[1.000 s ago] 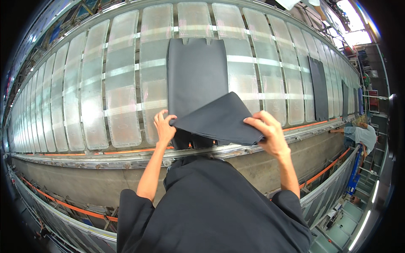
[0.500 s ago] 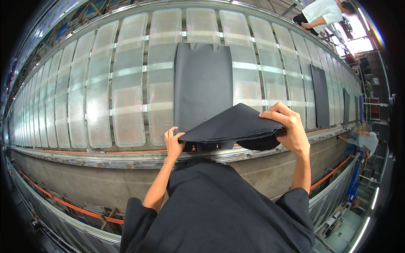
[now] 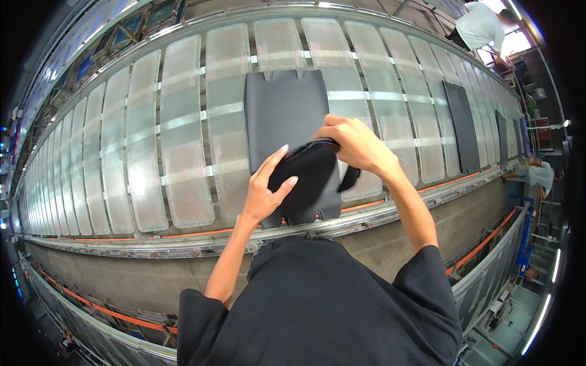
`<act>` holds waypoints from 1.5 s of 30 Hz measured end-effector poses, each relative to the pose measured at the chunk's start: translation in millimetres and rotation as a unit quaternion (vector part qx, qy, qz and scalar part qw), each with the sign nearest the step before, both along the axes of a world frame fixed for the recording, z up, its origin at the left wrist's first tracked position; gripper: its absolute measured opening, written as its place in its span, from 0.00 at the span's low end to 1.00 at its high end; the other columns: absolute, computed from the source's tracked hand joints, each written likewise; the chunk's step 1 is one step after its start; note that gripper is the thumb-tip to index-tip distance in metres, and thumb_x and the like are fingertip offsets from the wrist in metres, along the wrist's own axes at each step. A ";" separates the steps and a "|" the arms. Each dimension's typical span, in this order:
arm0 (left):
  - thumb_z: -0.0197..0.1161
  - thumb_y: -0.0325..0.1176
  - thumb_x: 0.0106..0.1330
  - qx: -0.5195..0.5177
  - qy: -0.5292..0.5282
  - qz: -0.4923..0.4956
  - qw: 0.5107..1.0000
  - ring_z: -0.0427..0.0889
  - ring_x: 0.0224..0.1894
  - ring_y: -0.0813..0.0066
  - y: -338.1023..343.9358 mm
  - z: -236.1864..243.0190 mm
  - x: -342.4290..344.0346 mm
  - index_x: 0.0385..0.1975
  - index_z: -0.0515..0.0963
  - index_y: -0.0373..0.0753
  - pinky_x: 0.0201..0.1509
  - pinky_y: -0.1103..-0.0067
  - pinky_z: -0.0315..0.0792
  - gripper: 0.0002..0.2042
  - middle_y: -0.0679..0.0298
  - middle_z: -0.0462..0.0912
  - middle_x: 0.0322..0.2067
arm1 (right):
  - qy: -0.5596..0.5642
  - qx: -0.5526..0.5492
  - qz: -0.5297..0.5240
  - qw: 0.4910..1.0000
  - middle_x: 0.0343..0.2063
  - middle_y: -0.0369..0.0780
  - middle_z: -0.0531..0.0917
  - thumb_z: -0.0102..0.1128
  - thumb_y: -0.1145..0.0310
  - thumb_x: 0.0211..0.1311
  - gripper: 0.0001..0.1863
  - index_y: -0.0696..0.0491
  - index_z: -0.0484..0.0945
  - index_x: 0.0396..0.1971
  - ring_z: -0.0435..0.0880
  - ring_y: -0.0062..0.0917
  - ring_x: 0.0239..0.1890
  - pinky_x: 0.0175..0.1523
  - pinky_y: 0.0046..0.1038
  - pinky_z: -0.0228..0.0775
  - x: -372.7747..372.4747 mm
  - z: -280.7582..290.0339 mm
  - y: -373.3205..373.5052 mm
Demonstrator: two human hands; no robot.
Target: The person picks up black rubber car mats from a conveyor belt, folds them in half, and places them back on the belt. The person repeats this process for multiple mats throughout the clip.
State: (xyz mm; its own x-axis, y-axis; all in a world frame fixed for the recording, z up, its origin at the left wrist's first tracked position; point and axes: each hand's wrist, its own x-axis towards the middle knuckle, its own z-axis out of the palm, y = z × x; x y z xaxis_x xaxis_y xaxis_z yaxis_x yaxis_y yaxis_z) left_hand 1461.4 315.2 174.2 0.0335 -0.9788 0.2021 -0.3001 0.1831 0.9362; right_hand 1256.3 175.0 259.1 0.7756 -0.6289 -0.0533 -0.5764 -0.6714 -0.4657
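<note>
A stack of thin black sheets (image 3: 305, 174), bent over and blurred by motion, is up off the large dark panel. My right hand (image 3: 357, 145) is closed on the sheets' far upper edge. At the left end of the sheets is my left hand (image 3: 267, 189), with its fingers stretched and its thumb apart; it seems to touch the edge. Beneath the sheets lies the large dark grey panel (image 3: 285, 100), flat and notched at its far and near ends. The middle of the panel is hidden by the sheets and my hands.
Long translucent slats (image 3: 144, 140) form a conveyor across the view, bordered by a metal rail (image 3: 152, 249) on my side. Other dark panels (image 3: 461, 127) lie farther right. One person (image 3: 480, 27) stands across the conveyor; another person (image 3: 539, 175) is on the right.
My right hand has swung left and away from me, folding the sheets over toward my left hand. My left hand has risen slightly, its fingers spreading. The person across the conveyor leans forward more.
</note>
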 end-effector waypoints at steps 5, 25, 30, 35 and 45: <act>0.59 0.28 0.68 -0.030 -0.024 0.006 0.999 0.84 0.46 0.59 -48.9 -7.2 8.5 0.54 0.77 0.35 0.50 0.73 0.76 0.15 0.51 0.83 0.47 | 0.007 -0.012 0.008 1.000 0.31 0.44 0.79 0.61 0.81 0.44 0.14 0.55 0.83 0.34 0.80 0.44 0.36 0.41 0.41 0.72 31.7 -44.8 -33.6; 0.66 0.16 0.53 -0.179 -0.103 0.295 0.933 0.85 0.37 0.64 -75.6 -47.9 -0.1 0.33 0.81 0.34 0.42 0.74 0.78 0.09 0.58 0.85 0.35 | -0.023 -0.027 -0.050 0.998 0.27 0.46 0.81 0.69 0.74 0.44 0.08 0.58 0.79 0.25 0.80 0.46 0.33 0.38 0.42 0.71 67.5 -78.2 -62.5; 0.66 0.17 0.53 -0.146 -0.087 0.299 0.939 0.86 0.42 0.61 -76.7 -55.6 1.2 0.34 0.82 0.33 0.45 0.73 0.79 0.09 0.56 0.85 0.41 | -0.012 0.061 -0.042 0.997 0.39 0.45 0.81 0.76 0.61 0.42 0.23 0.56 0.80 0.38 0.80 0.44 0.44 0.48 0.42 0.72 66.7 -64.7 -65.0; 0.65 0.17 0.54 -0.172 -0.116 0.292 0.934 0.82 0.50 0.58 -81.6 -53.3 -3.1 0.34 0.81 0.33 0.52 0.70 0.77 0.08 0.54 0.84 0.44 | -0.028 0.062 -0.028 0.997 0.53 0.44 0.75 0.78 0.54 0.40 0.42 0.51 0.71 0.58 0.73 0.43 0.58 0.60 0.42 0.67 54.4 -65.5 -61.4; 0.61 0.18 0.56 -0.116 -0.066 0.247 0.960 0.81 0.39 0.61 -88.0 -50.3 -1.4 0.35 0.78 0.32 0.45 0.73 0.76 0.07 0.58 0.80 0.36 | -0.133 0.162 0.016 0.978 0.55 0.45 0.77 0.74 0.58 0.48 0.37 0.54 0.71 0.59 0.74 0.40 0.59 0.63 0.38 0.66 33.4 -67.9 -59.0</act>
